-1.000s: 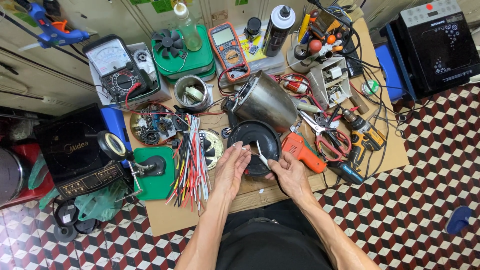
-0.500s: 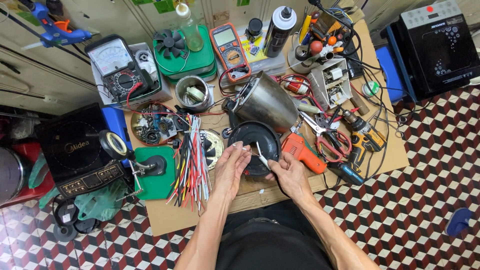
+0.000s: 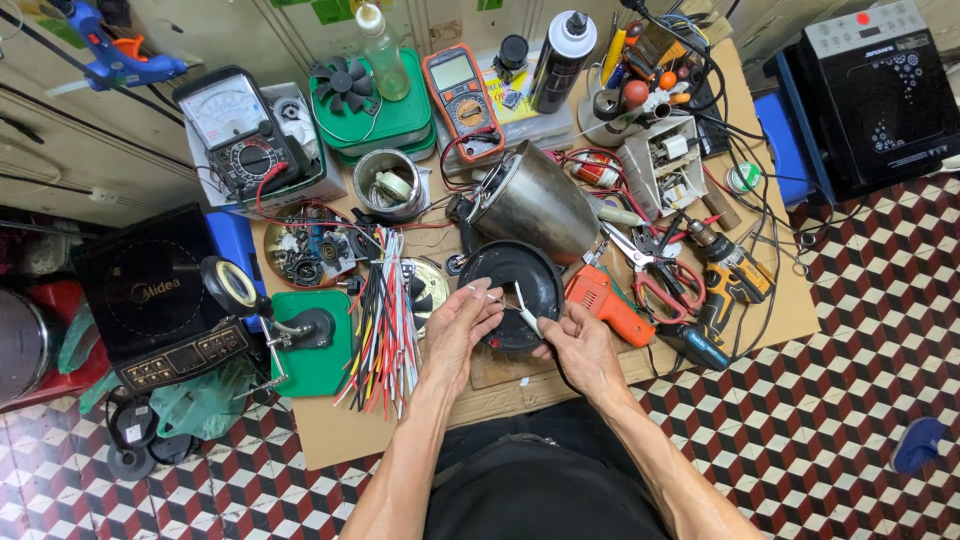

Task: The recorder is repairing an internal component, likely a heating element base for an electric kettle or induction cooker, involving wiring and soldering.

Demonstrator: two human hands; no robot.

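a steel electric kettle (image 3: 535, 205) lies on its side on the wooden workbench (image 3: 330, 435), its long axis running from upper right down to lower left, and its round black base (image 3: 512, 290) faces down toward the person. the base sits just above both hands, touching them. the left hand (image 3: 458, 330) rests against the lower left rim of the base, fingers curled and pinching a thin white wire. the right hand (image 3: 580, 345) sits at the lower right rim, closed narrowly around a small white-tipped piece (image 3: 527, 315) that slants up and to the left; what exactly it is cannot be told. one bundle of coloured wires (image 3: 385, 320) lies just left of the left hand. one orange soldering gun (image 3: 605, 302) lies just right of the base. two multimeters stand at the back, one black analogue (image 3: 240, 130) and one orange digital (image 3: 460, 90).
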